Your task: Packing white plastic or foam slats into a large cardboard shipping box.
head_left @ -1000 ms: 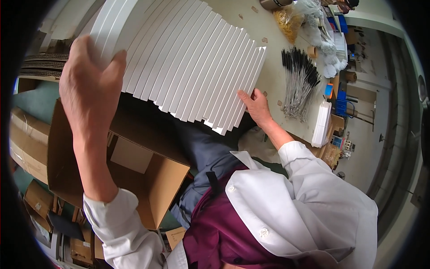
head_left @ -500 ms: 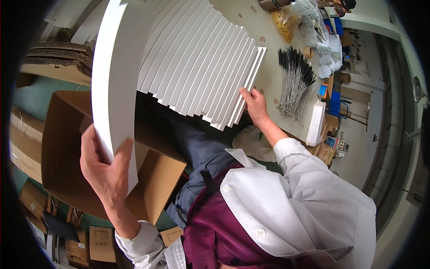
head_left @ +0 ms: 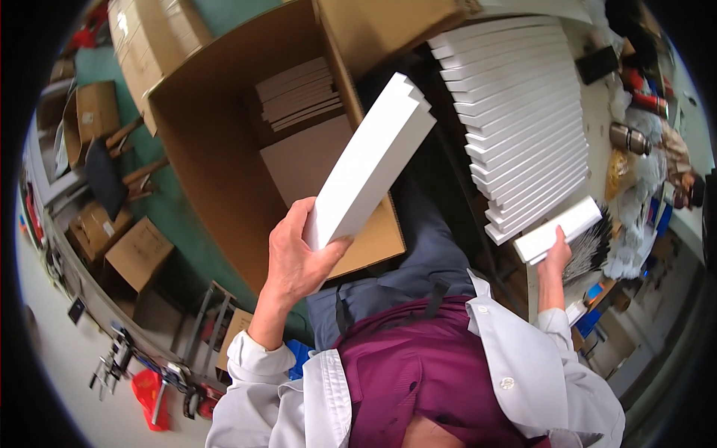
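Slim white boxes (head_left: 575, 222) have left the row (head_left: 523, 112), gripped by the right hand (head_left: 554, 261). The left hand (head_left: 295, 254) clamps another stack (head_left: 373, 160) near one end, likely keeping it together.

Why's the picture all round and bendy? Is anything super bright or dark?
In the head view, the fisheye lens bends straight edges near the black rim; in the head view, the white pieces in the left hand look very bright; in the head view, the inside of the open carton looks shadier.
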